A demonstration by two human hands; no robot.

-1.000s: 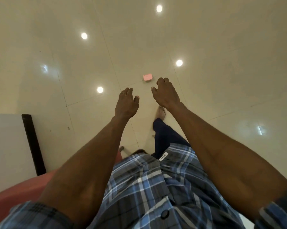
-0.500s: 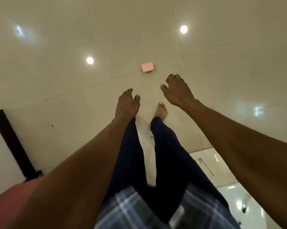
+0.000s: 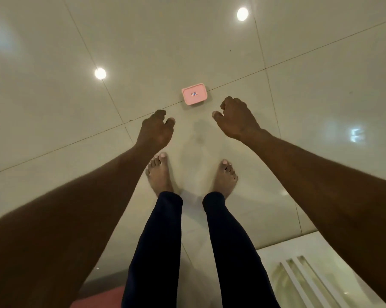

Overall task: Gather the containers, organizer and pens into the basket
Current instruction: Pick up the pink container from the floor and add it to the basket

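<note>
We see a big shiny floor (image 3: 54,41) of pale tiles with thin lines between them; round lights shine back off it; our two arms reach out over it, and our legs (image 3: 156,252) in dark blue pants stand under us, with both bare feet flat on the tiles; a white thing (image 3: 298,274) with slots sits at the bottom right, and a bit of red shows at the bottom edge; our left hand (image 3: 155,132) hangs in the air with its fingers loosely bent and holds nothing; our right hand (image 3: 235,120) hangs the same way, fingers bent in a little, with nothing in it; the small pink box (image 3: 194,93) lies flat on the floor, lid up, just past our hands and between them; neither hand touches it.
</note>
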